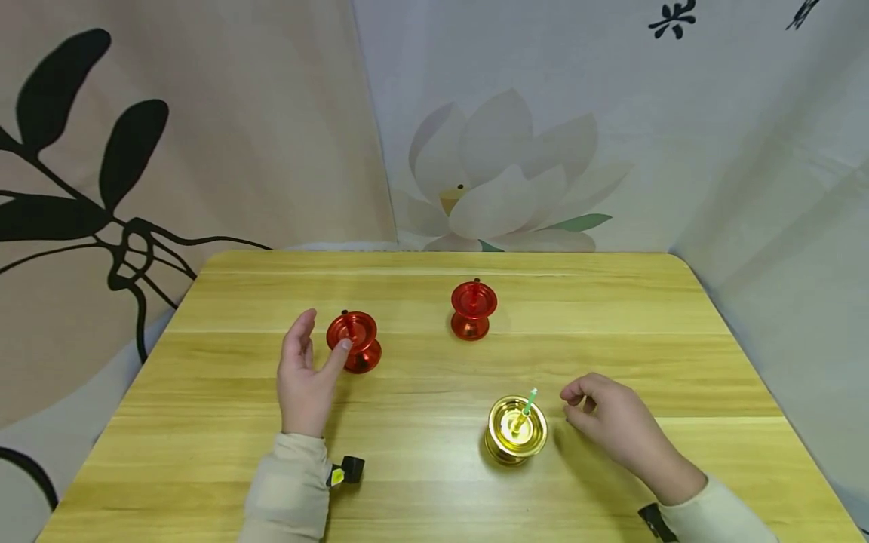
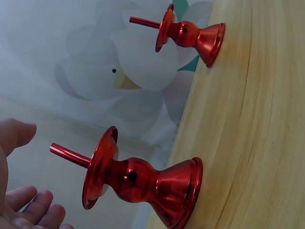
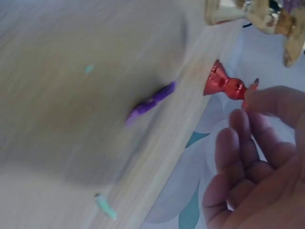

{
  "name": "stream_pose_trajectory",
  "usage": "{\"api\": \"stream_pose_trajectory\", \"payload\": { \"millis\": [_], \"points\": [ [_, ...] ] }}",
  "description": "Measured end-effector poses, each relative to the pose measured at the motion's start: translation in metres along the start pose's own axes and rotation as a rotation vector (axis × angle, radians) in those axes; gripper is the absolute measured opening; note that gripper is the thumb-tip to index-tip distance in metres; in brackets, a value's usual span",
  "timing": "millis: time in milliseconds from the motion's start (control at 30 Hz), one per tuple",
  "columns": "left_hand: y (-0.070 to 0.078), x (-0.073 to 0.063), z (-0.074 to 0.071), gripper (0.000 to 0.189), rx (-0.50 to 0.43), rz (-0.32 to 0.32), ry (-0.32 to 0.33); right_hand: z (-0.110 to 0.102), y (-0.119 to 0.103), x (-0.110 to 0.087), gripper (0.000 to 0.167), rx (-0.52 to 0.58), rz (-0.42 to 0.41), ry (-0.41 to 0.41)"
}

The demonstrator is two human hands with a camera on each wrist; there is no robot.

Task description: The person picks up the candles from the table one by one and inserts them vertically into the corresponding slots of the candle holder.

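My left hand (image 1: pixel 307 388) is at the left red candle holder (image 1: pixel 363 356), thumb and fingers spread apart. In the left wrist view a gap shows between those fingers (image 2: pixel 38 204) and the holder's upright spike (image 2: pixel 70 155). Another red candle holder (image 1: pixel 471 327) stands farther back. A gold candle holder (image 1: pixel 499 446) stands at front center, bearing a short green candle (image 1: pixel 529 402), slightly tilted. To its right hovers my right hand (image 1: pixel 614 422), fingers loosely bent, with nothing seen between them. The right wrist view shows a purple stick (image 3: pixel 150 102) and a small green piece (image 3: pixel 106 207), both blurred.
The light wooden table (image 1: pixel 421 407) ends at a back edge against printed fabric (image 1: pixel 516 68) hung behind it. A small black device (image 1: pixel 351 469) sits on the left wrist, and another (image 1: pixel 655 522) on the right wrist.
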State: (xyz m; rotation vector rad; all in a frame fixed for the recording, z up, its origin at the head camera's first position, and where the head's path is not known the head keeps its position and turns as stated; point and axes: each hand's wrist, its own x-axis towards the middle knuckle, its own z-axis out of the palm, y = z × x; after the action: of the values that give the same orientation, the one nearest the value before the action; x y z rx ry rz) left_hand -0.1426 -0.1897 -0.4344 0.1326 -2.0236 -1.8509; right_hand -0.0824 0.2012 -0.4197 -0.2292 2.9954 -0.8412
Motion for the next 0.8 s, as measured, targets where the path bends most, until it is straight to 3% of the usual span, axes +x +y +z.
{"api": "stream_pose_trajectory", "payload": {
  "millis": [167,367,467,633,800],
  "points": [
    [-0.004,0.006,0.000,0.069,0.063,-0.038,-0.029,0.004,0.008,0.002,0.009,-0.132,0.013,-0.065],
    [-0.009,0.012,0.000,0.087,0.231,-0.160,-0.186,0.009,0.015,0.001,0.010,-0.284,-0.003,-0.151],
    [-0.012,0.014,0.001,0.094,0.247,-0.193,-0.231,0.011,0.017,0.000,0.009,-0.336,-0.020,-0.170],
    [-0.018,0.016,0.005,0.094,0.209,-0.181,-0.245,0.012,0.018,-0.002,0.016,-0.337,-0.012,-0.169],
    [-0.021,0.017,0.005,0.092,0.180,-0.191,-0.239,0.010,0.015,-0.001,0.012,-0.230,0.035,-0.181]
  ]
}}
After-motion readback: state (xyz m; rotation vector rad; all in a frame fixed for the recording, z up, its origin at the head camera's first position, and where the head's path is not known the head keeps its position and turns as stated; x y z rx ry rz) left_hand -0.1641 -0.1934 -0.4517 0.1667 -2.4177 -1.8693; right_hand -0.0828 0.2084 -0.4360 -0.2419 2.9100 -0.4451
